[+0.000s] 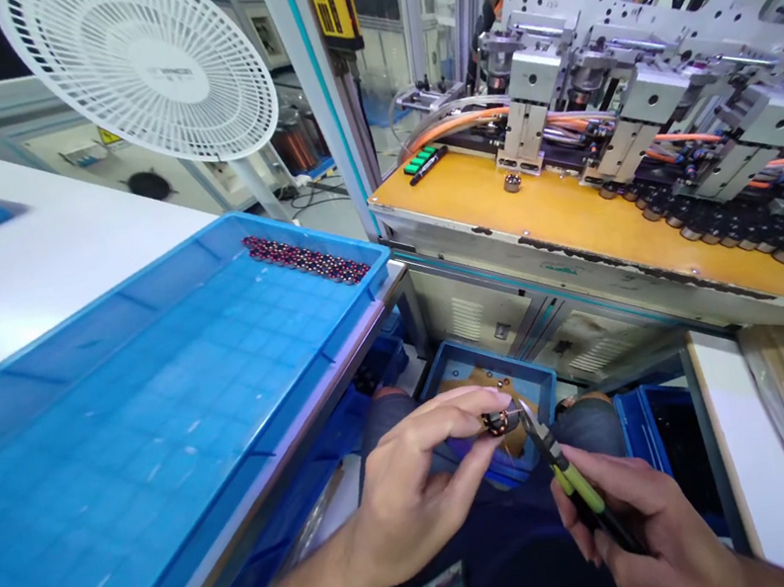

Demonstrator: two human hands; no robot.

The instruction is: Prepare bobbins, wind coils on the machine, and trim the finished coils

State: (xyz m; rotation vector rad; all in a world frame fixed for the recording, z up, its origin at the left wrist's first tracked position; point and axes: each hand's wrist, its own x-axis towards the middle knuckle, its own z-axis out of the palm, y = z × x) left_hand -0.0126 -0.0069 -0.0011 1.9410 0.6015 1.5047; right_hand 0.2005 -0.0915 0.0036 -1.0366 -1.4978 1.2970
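Note:
Between the thumb and fingers of my left hand [423, 479] is a small round motor stator [498, 422] with copper windings and a dark rim. My right hand [645, 522] is wrapped round cutting pliers [579, 488] with green and black handles. Their jaws point up and left, right beside the stator's edge; whether they touch a wire there I cannot tell. Below both hands, a blue bin [540, 379] with brown material and a few small parts inside stands low between my knees.
On the left table lies a large blue tray [155, 403] with rows of small wound parts [307, 260] at its far end. A white fan [166, 71] stands behind it. At the right, a machine [651, 90] rises over an orange bench [466, 196] holding several black-topped parts [717, 219].

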